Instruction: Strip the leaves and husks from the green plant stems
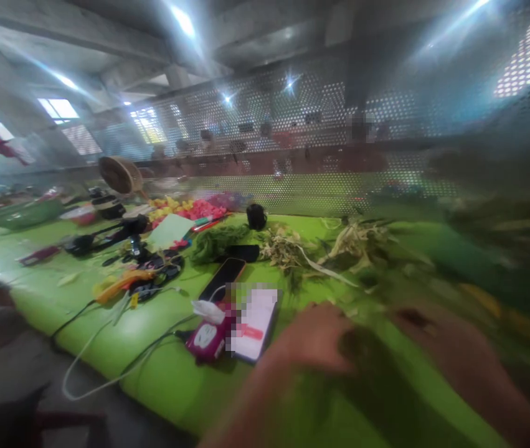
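Observation:
My left hand is low over the green table, just right of a phone with a lit white screen. Its fingers are bent down and smeared by motion. To its right is my right hand, blurred too, its fingers mostly lost in shadow. A dark green patch shows between the two hands, too blurred to name. Beyond them lie dried, pale plant stems and a heap of wilted brownish leaves. Whether either hand holds anything is unclear.
A purple object with a white tuft sits beside the lit phone, near a dark phone. Further left are an orange glue gun, loose cables and a green moss-like clump. A perforated panel stands behind the table.

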Available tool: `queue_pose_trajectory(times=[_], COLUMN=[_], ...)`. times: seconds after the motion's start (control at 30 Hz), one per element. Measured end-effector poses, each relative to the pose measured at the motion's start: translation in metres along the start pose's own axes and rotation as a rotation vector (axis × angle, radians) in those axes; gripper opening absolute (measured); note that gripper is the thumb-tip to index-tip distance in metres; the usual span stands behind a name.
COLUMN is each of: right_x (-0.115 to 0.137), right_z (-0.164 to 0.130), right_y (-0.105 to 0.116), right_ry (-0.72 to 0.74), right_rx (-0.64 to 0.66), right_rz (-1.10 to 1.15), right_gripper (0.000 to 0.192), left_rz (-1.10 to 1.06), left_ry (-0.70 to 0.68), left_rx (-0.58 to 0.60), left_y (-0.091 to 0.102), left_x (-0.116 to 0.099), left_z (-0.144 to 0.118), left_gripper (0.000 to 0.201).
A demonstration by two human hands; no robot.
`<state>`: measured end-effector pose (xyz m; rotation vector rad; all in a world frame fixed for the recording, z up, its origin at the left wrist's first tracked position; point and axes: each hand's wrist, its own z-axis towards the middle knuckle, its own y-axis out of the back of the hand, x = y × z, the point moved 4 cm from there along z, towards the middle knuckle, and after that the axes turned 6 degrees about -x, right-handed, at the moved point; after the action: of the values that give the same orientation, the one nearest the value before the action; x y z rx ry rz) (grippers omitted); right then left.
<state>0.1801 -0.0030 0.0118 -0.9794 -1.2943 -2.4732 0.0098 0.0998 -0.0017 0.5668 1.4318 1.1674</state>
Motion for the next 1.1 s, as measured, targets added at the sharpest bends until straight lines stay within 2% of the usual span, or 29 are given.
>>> queue_pose_trajectory(times=[0.1, 0.2, 0.27, 0.37, 0.5, 0.63, 0.93, 1.1], right_x=[-0.008, -0.011, -0.009, -0.003, 0.0, 0.0, 0.0, -0.001], right_z=[-0.003, -0.004, -0.004, -0.005, -0.008, -0.009, -0.009, -0.011], right_y=[-0.006, -0.009, -0.009, -0.009, -0.01, -0.015, -0.015, -0.014], right_ry=[-0.042, -0.102, -0.128, -0.148, -0.122, -0.104, -0.165, -0.172], right_rx=[0.121, 0.128, 0.115, 0.115, 0.104, 0.118, 0.092, 0.109], right_rz=[0.062, 0.141, 0.205, 0.266, 0.291, 0.296, 0.279, 0.305], right_gripper=[0.022, 0.021, 0.02, 0.021, 0.021, 0.021, 0.025, 0.024], left_rz=[0.131, 0.108, -0.019, -0.356, -0.684, -0.793, -1.038, -1.029], left_ry=[0.02, 0.066, 0.14, 0.242, 0.265, 0.275, 0.274, 0.309], left_rx=[0.091, 0.063, 0.0, -0.111, -0.17, -0.229, -0.238, -0.301], left_y=[-0.018, -0.024, -0.021, -0.016, -0.024, -0.031, -0.028, -0.033], left_x=[-0.002, -0.003, -0.001, 0.002, 0.005, 0.005, -0.007, -0.004], left_z=[0.002, 0.005, 0.005, 0.004, 0.008, 0.013, 0.014, 0.015], left_gripper=[0.034, 0.03, 0.03, 0.033, 0.029, 0.016, 0.03, 0.032])
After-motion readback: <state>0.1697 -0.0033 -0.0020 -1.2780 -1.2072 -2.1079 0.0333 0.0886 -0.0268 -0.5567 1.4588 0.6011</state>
